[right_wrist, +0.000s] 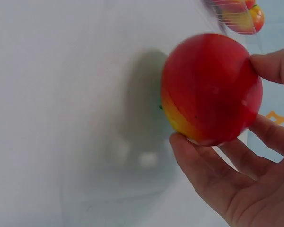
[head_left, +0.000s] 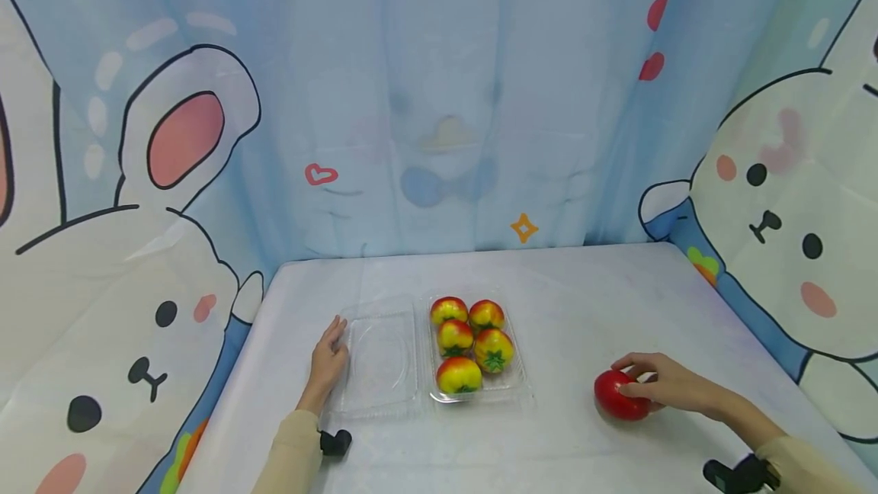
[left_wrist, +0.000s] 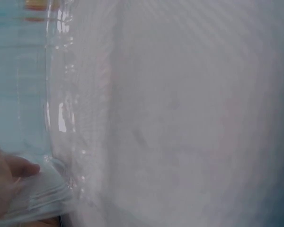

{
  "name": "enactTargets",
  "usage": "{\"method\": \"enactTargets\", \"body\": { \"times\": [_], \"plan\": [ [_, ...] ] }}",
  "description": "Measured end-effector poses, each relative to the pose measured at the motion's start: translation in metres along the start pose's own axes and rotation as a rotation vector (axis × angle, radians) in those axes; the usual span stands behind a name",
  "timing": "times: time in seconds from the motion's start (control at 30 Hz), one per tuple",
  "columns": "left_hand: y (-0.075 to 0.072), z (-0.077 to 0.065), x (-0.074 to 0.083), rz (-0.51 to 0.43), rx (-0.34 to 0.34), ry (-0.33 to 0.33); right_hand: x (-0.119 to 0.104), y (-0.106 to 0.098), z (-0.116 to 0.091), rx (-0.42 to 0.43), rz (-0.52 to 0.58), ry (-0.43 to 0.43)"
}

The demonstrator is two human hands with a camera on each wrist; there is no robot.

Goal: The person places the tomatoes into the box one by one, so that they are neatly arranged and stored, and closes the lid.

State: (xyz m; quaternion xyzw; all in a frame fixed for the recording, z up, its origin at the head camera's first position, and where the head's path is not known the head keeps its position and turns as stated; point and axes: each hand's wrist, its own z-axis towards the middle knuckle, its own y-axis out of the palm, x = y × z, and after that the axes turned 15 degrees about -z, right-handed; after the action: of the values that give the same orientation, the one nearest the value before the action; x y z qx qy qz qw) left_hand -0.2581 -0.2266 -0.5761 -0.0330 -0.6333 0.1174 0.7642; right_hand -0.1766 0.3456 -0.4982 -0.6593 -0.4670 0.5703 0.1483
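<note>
Right hand (head_left: 668,381) grips round fruit (right_wrist: 210,90), green tip (right_wrist: 161,107) downward, well apart from box (head_left: 505,383); left hand (head_left: 325,360) touches lid (head_left: 380,360) edge, hold unclear.

Free passage between filled tray (head_left: 506,384) and red fruit (head_left: 613,398).

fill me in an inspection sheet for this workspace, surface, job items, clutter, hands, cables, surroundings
Surface: white cloth, with faint creases
Job's things: clear box holds five red-and-yellow fruits; its clear lid lies open on the left; red fruit is outside the box
Clutter: nothing seen
Hands: left hand touches the lid's edge, grip unclear; right hand holds the red fruit
Cables: nothing seen
Surroundings: blue curtain behind, cartoon animals printed at both sides
</note>
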Motion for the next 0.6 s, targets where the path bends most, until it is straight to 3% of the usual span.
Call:
{"method": "enactTargets", "body": {
  "times": [0.27, 0.6],
  "plan": [
    [0.001, 0.000, 0.001, -0.005, 0.002, 0.004, -0.010, 0.000, 0.016, 0.137, -0.050, -0.012],
    [0.000, 0.000, 0.001, -0.009, 0.007, -0.006, -0.002, 0.004, 0.031, 0.143, -0.059, 0.037]
  ]
}}
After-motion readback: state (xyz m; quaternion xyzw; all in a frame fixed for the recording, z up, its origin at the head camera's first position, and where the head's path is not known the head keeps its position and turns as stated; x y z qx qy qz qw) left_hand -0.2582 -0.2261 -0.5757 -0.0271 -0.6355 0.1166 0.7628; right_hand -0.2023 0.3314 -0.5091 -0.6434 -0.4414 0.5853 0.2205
